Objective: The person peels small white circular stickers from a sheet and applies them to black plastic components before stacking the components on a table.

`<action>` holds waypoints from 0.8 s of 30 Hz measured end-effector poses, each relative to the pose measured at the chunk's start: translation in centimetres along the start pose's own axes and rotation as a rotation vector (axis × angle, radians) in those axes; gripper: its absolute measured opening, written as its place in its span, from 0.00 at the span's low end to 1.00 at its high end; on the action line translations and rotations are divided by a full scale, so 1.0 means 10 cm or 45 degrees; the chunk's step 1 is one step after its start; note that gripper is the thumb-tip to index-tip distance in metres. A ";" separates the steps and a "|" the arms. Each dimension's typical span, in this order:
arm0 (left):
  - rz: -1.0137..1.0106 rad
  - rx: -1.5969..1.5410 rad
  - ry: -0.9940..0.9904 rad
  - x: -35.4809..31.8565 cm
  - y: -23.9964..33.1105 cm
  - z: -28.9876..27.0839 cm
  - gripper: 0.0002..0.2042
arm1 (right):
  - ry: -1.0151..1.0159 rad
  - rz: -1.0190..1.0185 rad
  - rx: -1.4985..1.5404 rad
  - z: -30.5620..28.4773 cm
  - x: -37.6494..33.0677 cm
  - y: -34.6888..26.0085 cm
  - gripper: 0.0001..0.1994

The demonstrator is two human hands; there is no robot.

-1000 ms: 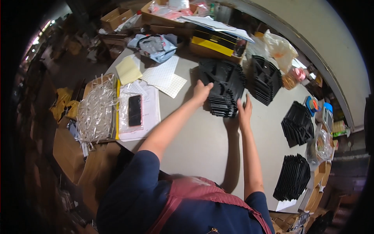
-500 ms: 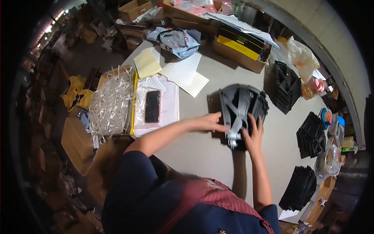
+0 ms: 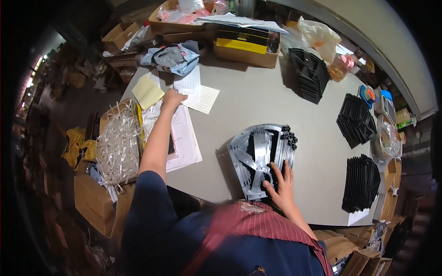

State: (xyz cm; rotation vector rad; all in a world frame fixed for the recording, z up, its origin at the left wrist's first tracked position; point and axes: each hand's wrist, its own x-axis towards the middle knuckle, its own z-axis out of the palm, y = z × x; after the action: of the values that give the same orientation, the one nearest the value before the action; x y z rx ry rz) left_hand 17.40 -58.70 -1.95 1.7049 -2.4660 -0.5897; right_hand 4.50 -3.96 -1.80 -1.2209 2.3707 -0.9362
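Observation:
A stack of fan-shaped black plastic parts (image 3: pixel 251 158) stands on the table before me, its top face shining in the light. My right hand (image 3: pixel 282 187) rests on the stack's right side with its fingers spread. Stretched out to the far left, my left hand (image 3: pixel 173 98) is at the edge of white sheets covered in small dots (image 3: pixel 188 86), beside a yellow paper pad (image 3: pixel 148 92). Its fingers look curled in, and their tips are mostly hidden. Below that forearm, a phone (image 3: pixel 171 143) is partly covered by the arm, on white papers (image 3: pixel 188 138).
More black part stacks stand along the right: far (image 3: pixel 309 76), middle (image 3: pixel 357 120) and near (image 3: pixel 361 184). A box of clear plastic strips (image 3: pixel 119 145) is at the left edge. A blue-grey plastic bag (image 3: pixel 174 59) and a yellow-and-black box (image 3: pixel 241 42) stand at the back.
My left hand has left the stack and reached far left to the dotted sheets. The stack sits lower and further left in view, my right hand still on it. The view has shifted.

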 end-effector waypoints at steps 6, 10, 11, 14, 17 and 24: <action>-0.018 -1.484 -0.104 -0.71 0.33 -0.09 0.16 | 0.116 -0.016 -0.025 -0.08 -0.02 0.14 0.39; 0.162 -1.902 -0.344 -2.09 0.99 -0.36 0.25 | 0.344 -0.353 0.314 -0.48 0.19 -0.19 0.32; 0.203 -1.921 -0.398 -2.43 1.14 -0.40 0.26 | 0.369 -0.456 0.310 -0.63 0.24 -0.35 0.31; 0.296 -1.920 -0.533 -3.25 1.37 -0.41 0.26 | 0.389 -0.814 0.207 -0.90 0.40 -0.73 0.31; 0.347 -2.056 -0.644 -3.83 1.57 -0.37 0.20 | 0.262 -0.942 0.271 -1.03 0.40 -1.02 0.34; 0.440 -2.213 -0.786 -4.41 1.62 -0.30 0.20 | 0.058 -0.812 0.685 -0.96 0.16 -0.85 0.30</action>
State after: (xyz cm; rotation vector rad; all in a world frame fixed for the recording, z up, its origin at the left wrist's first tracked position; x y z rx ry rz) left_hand 20.51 -14.14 13.01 0.3438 -1.1585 -2.3275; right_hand 3.57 -4.90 11.06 -1.7323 1.5731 -1.6615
